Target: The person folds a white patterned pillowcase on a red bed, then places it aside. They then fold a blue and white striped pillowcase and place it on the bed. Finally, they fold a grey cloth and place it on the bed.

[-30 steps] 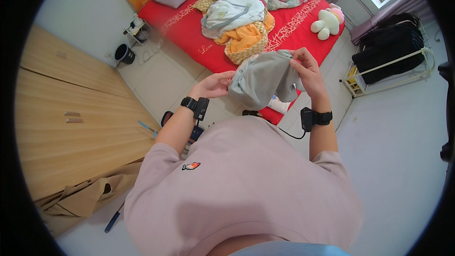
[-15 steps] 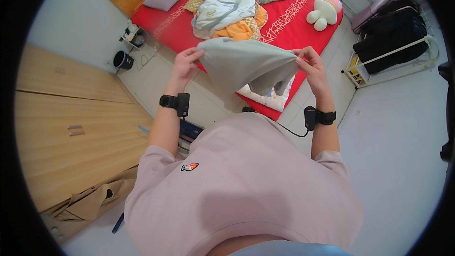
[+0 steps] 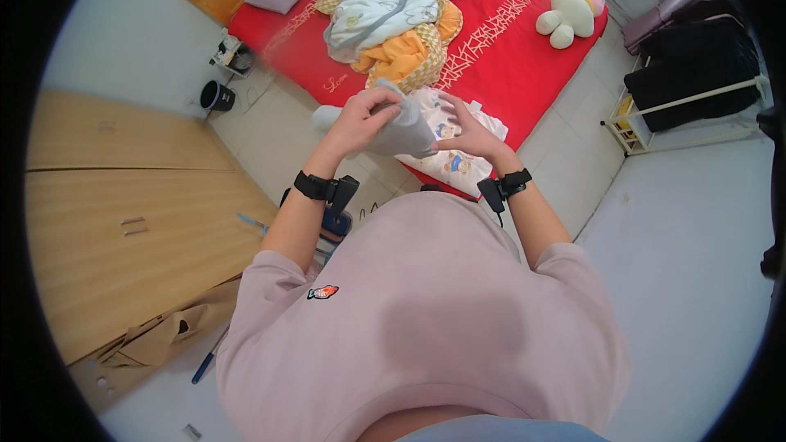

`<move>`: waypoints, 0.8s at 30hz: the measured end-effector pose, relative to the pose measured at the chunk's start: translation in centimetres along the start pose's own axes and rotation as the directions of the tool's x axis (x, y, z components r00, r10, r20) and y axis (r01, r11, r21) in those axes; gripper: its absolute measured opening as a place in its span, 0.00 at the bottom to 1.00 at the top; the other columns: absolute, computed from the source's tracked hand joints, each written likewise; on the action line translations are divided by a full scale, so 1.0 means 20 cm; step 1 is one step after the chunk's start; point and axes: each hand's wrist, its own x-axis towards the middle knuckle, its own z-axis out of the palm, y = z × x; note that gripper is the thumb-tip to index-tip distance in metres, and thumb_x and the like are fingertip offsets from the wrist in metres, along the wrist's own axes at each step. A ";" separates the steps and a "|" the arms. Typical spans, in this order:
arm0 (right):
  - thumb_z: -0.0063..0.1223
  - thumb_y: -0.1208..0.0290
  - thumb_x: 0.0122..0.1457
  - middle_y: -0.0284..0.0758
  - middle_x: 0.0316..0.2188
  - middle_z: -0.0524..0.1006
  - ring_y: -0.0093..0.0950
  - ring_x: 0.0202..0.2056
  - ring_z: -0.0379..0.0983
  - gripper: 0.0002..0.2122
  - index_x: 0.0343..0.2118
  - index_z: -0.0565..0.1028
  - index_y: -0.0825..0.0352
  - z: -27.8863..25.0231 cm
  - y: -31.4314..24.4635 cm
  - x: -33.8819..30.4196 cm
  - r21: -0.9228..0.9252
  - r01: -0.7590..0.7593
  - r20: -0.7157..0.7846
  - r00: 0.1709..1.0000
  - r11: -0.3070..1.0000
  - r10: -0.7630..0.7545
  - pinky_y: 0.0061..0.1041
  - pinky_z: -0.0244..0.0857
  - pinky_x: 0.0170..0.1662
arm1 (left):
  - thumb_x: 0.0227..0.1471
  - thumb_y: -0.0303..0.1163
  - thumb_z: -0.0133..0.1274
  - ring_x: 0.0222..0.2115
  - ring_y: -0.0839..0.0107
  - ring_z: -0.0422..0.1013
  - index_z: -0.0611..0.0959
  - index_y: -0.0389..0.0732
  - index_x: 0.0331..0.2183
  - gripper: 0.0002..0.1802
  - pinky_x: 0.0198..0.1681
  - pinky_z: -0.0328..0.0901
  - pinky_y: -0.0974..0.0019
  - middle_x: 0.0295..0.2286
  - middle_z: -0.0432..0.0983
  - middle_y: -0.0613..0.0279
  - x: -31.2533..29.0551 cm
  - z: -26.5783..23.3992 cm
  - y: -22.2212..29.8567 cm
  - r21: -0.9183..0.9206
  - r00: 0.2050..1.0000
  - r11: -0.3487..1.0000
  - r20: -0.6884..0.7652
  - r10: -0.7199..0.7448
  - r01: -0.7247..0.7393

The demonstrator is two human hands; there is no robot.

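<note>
A soft light-grey cloth garment, bunched and partly folded, hangs above the near corner of the bed; its exact kind cannot be made out. My left hand is closed on its upper part, with a rounded fold sticking out to the left behind the wrist. My right hand is at the garment's right side, fingers spread, the thumb at its lower edge. Beneath and behind the hands, a white printed cloth with small cartoon figures lies on the red bedspread.
A crumpled orange and white quilt and a plush toy lie on the bed. At right stands a white rack hung with dark clothes. Wooden cabinets line the left wall, near a black bin.
The grey garment, stretched wide between both hands before, is now gathered into a smaller bundle. My hands have come together, and the right hand's pinch has opened.
</note>
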 end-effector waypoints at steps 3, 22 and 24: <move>0.83 0.61 0.38 0.44 0.76 0.54 0.48 0.76 0.44 0.52 0.69 0.64 0.60 -0.08 -0.13 0.06 -0.215 0.319 0.125 0.946 0.923 -0.298 0.41 0.43 0.77 | 0.63 0.25 0.58 0.37 0.75 0.75 0.83 0.33 0.41 0.07 0.43 0.70 0.68 0.35 0.80 0.64 0.03 0.05 0.13 0.098 0.990 0.992 0.129 0.063 -0.076; 0.74 0.62 0.45 0.47 0.33 0.81 0.45 0.36 0.80 0.22 0.40 0.77 0.68 -0.62 -0.50 -0.03 -0.629 0.188 0.189 0.978 0.754 -0.086 0.38 0.71 0.39 | 0.43 0.38 0.66 0.40 0.48 0.79 0.88 0.39 0.41 0.21 0.47 0.71 0.51 0.38 0.84 0.48 0.11 0.08 -0.40 0.638 0.957 0.768 0.190 -0.222 0.052; 0.75 0.61 0.45 0.47 0.37 0.82 0.45 0.39 0.81 0.26 0.45 0.79 0.67 -0.68 -0.46 -0.07 -0.754 0.202 0.204 0.976 0.625 -0.069 0.38 0.73 0.41 | 0.43 0.37 0.65 0.41 0.47 0.79 0.87 0.39 0.42 0.22 0.47 0.71 0.50 0.37 0.84 0.49 0.11 0.10 -0.51 0.570 0.979 0.821 0.186 -0.086 -0.036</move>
